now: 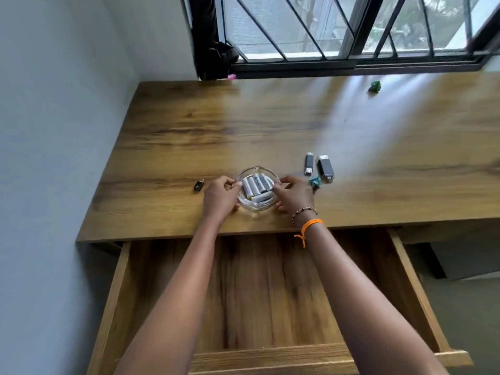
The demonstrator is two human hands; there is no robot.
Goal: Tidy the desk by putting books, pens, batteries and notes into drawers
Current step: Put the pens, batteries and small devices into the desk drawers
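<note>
A clear glass dish [257, 171] stands near the front edge of the wooden desk [270, 125]. Several white batteries [257, 186] lie inside it. My left hand [220, 196] grips the dish's left rim and my right hand [293, 194] grips its right rim, fingers curled round the glass. Below the desk's edge a wide wooden drawer [259, 293] is pulled open under my forearms, and its visible floor is bare.
Two black USB sticks [319, 166] and a crumpled teal paper [315, 182] lie right of the dish. A small black adapter [198, 186] lies to its left. A crumpled green paper [374, 86] sits near the window. A wall runs along the desk's left side.
</note>
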